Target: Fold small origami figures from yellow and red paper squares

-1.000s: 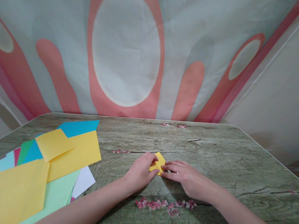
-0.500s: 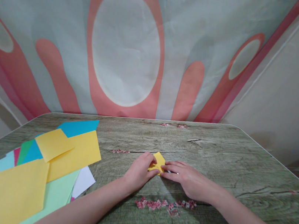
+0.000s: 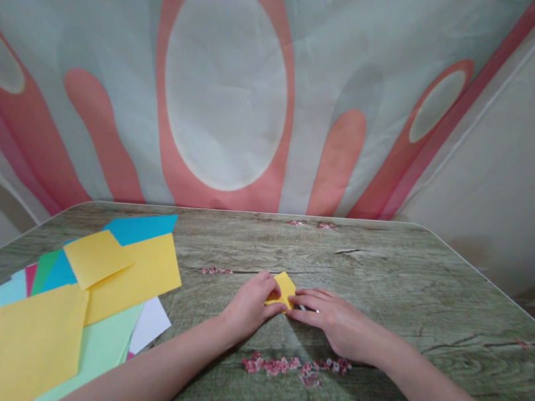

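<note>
A small folded piece of yellow paper (image 3: 286, 284) lies on the table between my hands, its pointed top facing away from me. My left hand (image 3: 252, 300) is closed on its left side, with thumb and fingers curled over the paper. From the right, my right hand (image 3: 330, 316) has its thumb and fingers on the paper's right edge, and a ring shows on one finger. The fingers partly cover the paper, so its lower folds are hard to make out.
Loose coloured sheets overlap at the left: yellow sheets (image 3: 33, 340), a blue sheet (image 3: 145, 228), a light green sheet (image 3: 105, 344) and a white sheet (image 3: 148, 327). The wood-patterned table (image 3: 388, 265) ends at a printed backdrop (image 3: 312, 100).
</note>
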